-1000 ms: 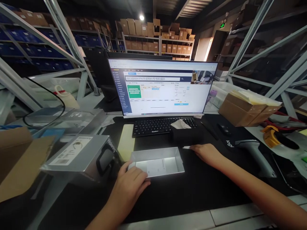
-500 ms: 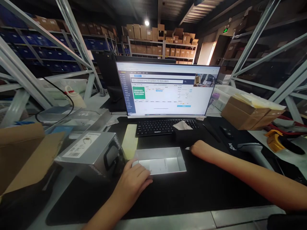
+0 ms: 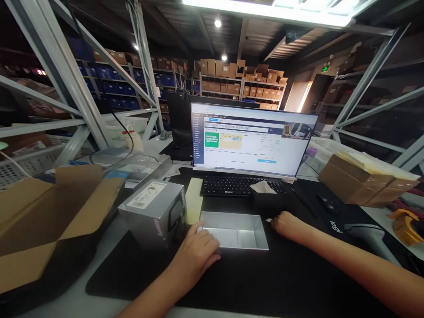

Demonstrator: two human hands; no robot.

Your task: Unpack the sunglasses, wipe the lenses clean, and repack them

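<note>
A shallow silver box tray [image 3: 247, 223] lies open on the black desk mat, with a white slip on its floor. My left hand [image 3: 198, 256] rests on the tray's near left corner, fingers curled over the rim. My right hand [image 3: 287, 224] lies on the mat just right of the tray, fingers curled, a small white scrap [image 3: 268, 219] at its fingertips. A silver product box [image 3: 154, 212] stands just left of the tray. A pale yellow pad [image 3: 194, 205] lies behind it.
A monitor [image 3: 248, 141] and black keyboard [image 3: 238, 185] stand behind the tray, with a black tissue box [image 3: 265, 194]. An open cardboard box [image 3: 49, 216] sits left, another cardboard box [image 3: 357, 179] right. A mouse [image 3: 326, 204] and barcode scanner [image 3: 372, 234] lie at right. Metal shelving surrounds the desk.
The view has tilted up and shifted left. My right hand's fingers have curled in from a flatter pose. My left hand stays on the tray's corner.
</note>
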